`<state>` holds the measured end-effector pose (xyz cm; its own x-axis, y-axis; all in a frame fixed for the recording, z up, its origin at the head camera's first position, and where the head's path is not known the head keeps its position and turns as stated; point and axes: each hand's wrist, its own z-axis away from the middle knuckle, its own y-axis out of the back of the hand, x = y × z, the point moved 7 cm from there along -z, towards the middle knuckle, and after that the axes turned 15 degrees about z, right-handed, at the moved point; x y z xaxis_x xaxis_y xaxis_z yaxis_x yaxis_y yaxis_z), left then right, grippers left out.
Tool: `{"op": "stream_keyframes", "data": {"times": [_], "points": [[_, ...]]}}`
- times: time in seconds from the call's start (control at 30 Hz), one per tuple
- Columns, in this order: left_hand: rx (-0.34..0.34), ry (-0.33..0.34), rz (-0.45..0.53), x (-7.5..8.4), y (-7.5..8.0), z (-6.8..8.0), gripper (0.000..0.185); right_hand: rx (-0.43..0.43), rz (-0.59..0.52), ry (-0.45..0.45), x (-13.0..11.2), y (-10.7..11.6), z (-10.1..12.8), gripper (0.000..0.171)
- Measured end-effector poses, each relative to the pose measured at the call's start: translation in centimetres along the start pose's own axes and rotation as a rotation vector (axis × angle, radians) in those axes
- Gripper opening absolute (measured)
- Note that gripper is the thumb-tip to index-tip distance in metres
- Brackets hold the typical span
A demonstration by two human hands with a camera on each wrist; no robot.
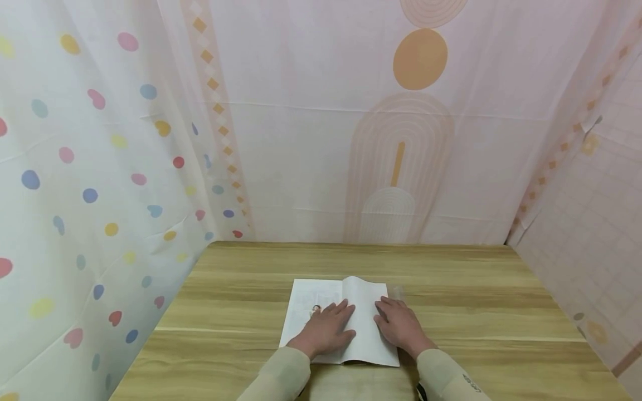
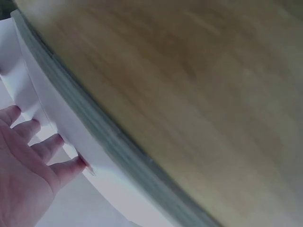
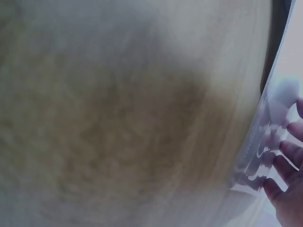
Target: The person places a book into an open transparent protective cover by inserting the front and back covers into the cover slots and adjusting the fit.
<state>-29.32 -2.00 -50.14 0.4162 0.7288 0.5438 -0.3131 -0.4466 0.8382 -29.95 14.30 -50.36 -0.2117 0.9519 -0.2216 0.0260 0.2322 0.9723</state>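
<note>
Left hand point(image 1: 325, 331) and right hand point(image 1: 401, 327) rest fingers-spread, grasping nothing, at roughly 8 and 3 o'clock on the open booklet point(image 1: 365, 326), which sits at 6 o'clock overall. Right page point(image 1: 360, 298) bows near the spine point(image 1: 343, 292), so uneven pressing could crease it.

Left fingers point(image 2: 67, 170) and right fingers point(image 3: 285, 169) extended, slightly spread, face-down

fingers point(image 3: 288, 171) touch clear film point(image 3: 253, 158) beside blurred tabletop point(image 3: 142, 118)

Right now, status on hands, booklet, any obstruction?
Left hand spread on open booklet. Right hand touching right page. Clear plastic along right edge; no obstruction visible.
</note>
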Motion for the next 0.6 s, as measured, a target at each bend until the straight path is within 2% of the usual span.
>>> {"op": "stream_keyframes", "data": {"times": [0.27, 0.43, 0.6], "points": [[-0.023, 0.066, 0.221, -1.1, 0.8, 0.2, 0.061, 0.002, -0.009, -0.002, 0.1, -0.2, -0.1, 0.040], [-0.046, 0.048, 0.159, -1.0, 0.6, 0.1, 0.062, 0.010, -0.014, 0.000, 0.1, -0.3, -0.2, 0.040], [-0.032, 0.036, 0.082, -0.8, 0.4, 0.1, 0.061, 0.022, -0.009, 0.000, 0.3, -0.3, -0.3, 0.039]]}}
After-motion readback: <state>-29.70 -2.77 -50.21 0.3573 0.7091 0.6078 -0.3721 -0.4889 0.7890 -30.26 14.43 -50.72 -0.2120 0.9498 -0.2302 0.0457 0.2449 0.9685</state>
